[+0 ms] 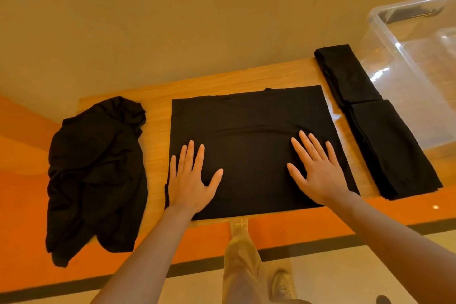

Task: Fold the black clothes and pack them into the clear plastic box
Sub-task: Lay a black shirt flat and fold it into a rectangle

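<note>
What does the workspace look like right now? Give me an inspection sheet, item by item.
Surface: wooden table, light grain.
Job's things: flat garment at the centre, partly folded; crumpled pile on the left, hanging over the near edge; two folded garments in a row on the right; clear plastic box beside them, apparently empty.
Clutter: nothing seen.
Hands: left hand and right hand press flat on the garment, fingers straight.
Cables: nothing seen.
Surroundings: orange floor with a dark stripe; beige wall behind.
</note>
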The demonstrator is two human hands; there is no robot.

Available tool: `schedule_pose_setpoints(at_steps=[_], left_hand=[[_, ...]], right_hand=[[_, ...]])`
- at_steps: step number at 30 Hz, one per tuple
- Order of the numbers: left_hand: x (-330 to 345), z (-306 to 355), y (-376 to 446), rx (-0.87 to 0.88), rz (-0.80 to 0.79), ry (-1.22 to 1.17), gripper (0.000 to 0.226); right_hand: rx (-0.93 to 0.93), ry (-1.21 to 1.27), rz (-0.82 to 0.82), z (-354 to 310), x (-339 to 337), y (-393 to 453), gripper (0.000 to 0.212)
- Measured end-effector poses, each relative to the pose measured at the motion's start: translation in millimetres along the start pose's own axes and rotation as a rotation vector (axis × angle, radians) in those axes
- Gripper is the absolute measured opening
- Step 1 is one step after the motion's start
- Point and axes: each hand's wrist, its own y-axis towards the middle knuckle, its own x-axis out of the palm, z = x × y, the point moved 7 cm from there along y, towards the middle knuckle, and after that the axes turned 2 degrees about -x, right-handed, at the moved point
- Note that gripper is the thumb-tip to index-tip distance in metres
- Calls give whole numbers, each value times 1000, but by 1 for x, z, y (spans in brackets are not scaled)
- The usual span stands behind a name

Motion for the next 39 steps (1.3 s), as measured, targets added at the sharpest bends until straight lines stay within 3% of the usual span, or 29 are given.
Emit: schedule_pose_setpoints(at_steps=[4,9,13,23,29,34,39], left_hand=[[-24,35,20,67,95,-101,70],[-22,65,80,153,-54,-86,65],[-5,63,109,123,-167,0,74],[-2,55,127,43,-125,70,96],[-23,46,69,175,88,-57,81],[5,11,-24,144,22,-30,74],[13,-12,-71,78,-10,-67,69]], right_hand=[[-30,71,78,-7,-18,22,69],[-10,43,-4,-1,-24,78,64],[-8,8,-63,2,-13,101,68],[1,-49,-10,7,-13,123,80],[-117,-10,107,-3,-27,59,77],[-76,19,17,18,2,-16,68],[-147,71,30,28,8,-49,63]])
